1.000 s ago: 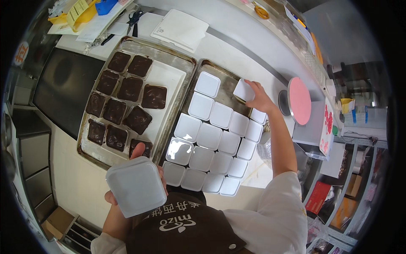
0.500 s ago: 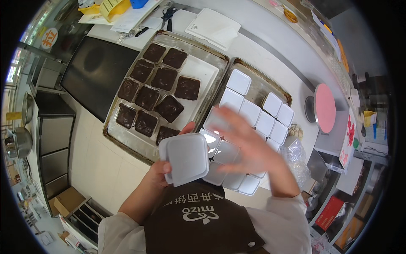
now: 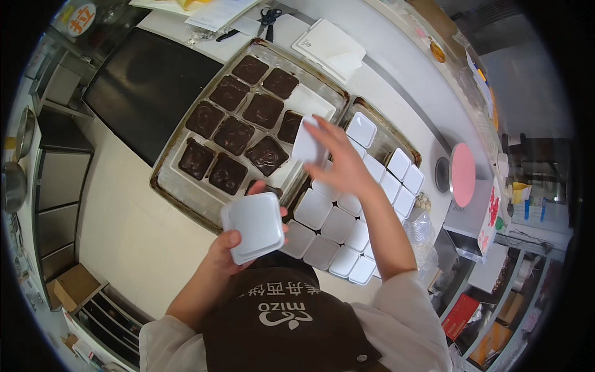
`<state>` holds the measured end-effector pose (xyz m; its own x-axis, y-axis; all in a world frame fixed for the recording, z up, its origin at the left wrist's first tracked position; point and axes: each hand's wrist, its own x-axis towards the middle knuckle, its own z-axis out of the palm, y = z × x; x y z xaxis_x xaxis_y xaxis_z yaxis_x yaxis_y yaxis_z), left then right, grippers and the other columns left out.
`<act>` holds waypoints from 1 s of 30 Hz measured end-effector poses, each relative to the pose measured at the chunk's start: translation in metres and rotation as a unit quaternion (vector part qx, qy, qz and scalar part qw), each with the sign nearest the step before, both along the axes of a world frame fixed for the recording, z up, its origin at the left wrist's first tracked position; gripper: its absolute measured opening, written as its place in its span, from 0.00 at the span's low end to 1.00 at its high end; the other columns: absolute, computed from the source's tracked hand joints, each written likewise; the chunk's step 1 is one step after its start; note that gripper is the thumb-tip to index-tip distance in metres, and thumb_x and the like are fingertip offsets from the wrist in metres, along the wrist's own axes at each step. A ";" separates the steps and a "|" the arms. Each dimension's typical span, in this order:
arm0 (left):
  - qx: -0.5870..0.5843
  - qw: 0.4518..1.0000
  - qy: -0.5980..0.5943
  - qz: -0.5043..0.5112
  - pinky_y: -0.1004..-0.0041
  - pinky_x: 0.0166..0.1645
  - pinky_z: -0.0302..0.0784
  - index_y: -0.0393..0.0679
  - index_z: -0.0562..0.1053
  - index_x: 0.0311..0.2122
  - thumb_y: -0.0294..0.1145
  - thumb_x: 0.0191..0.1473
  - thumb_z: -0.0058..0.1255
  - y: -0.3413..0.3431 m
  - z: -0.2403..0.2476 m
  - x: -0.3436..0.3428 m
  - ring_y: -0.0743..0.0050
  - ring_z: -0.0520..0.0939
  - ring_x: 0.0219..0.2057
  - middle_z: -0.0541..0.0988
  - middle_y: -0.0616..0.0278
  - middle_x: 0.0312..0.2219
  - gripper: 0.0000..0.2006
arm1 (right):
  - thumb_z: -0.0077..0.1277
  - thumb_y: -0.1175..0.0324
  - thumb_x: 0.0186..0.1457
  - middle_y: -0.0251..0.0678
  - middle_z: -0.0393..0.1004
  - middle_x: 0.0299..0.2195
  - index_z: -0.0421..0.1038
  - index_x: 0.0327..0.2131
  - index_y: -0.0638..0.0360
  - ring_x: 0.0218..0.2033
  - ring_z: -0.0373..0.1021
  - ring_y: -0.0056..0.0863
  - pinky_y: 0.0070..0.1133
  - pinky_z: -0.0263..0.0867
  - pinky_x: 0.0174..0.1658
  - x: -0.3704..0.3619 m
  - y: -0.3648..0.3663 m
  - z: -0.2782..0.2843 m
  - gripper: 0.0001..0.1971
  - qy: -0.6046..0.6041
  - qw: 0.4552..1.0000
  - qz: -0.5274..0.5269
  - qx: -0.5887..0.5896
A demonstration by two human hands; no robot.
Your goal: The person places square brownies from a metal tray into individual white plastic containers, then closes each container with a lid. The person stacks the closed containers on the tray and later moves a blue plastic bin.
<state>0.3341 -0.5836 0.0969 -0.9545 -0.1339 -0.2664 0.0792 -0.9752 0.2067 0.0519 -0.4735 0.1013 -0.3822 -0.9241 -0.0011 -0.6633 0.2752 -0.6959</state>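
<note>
My left hand (image 3: pixel 224 251) grips a small stack of white square lids (image 3: pixel 259 224) in front of my apron. Farther out, my right hand (image 3: pixel 344 162) holds one white lid (image 3: pixel 308 144) by its edge, tilted over a box of dark chocolate dessert (image 3: pixel 289 128) and partly hiding it. That hand is slightly blurred. Several open square boxes with glossy chocolate tops (image 3: pixel 263 110) stand in a large metal tray (image 3: pixel 160 186). On the right, rows of white-lidded boxes (image 3: pixel 338 224) fill much of a second metal tray (image 3: pixel 406 144), partly behind my right forearm.
A black board (image 3: pixel 149 84) lies left of the large tray. Behind the trays are scissors (image 3: pixel 269 22) and a white kitchen scale (image 3: pixel 330 48). At right stand a pink round disc (image 3: pixel 463 175) and clear plastic packaging (image 3: pixel 421 230). A wall runs behind the counter.
My right hand has moved up and left from the lidded boxes toward the chocolate boxes and now holds a lid. My left hand and its stack have shifted slightly left. The whole view has turned slightly.
</note>
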 end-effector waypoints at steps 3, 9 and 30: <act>-0.054 0.998 -0.008 0.030 0.44 0.56 0.80 0.54 0.50 0.75 0.50 0.41 0.72 -0.011 -0.003 0.011 0.42 0.82 0.52 0.73 0.42 0.57 0.59 | 0.66 0.62 0.52 0.46 0.56 0.72 0.65 0.68 0.52 0.70 0.56 0.47 0.36 0.55 0.71 -0.038 -0.026 -0.054 0.39 0.059 0.997 0.021 0.042; -0.055 0.996 -0.034 0.056 0.41 0.57 0.78 0.55 0.48 0.76 0.52 0.41 0.73 -0.022 -0.003 0.029 0.42 0.82 0.52 0.74 0.41 0.58 0.61 | 0.66 0.57 0.55 0.47 0.56 0.71 0.65 0.67 0.55 0.71 0.56 0.48 0.35 0.56 0.72 -0.041 -0.041 -0.100 0.38 0.090 0.992 0.063 0.065; -0.055 0.997 -0.053 0.025 0.47 0.56 0.81 0.55 0.49 0.76 0.52 0.40 0.72 -0.006 0.007 0.014 0.43 0.82 0.52 0.73 0.42 0.56 0.60 | 0.53 0.43 0.64 0.43 0.51 0.74 0.53 0.73 0.40 0.74 0.48 0.54 0.48 0.45 0.74 -0.041 -0.054 -0.116 0.39 0.159 0.982 0.023 0.102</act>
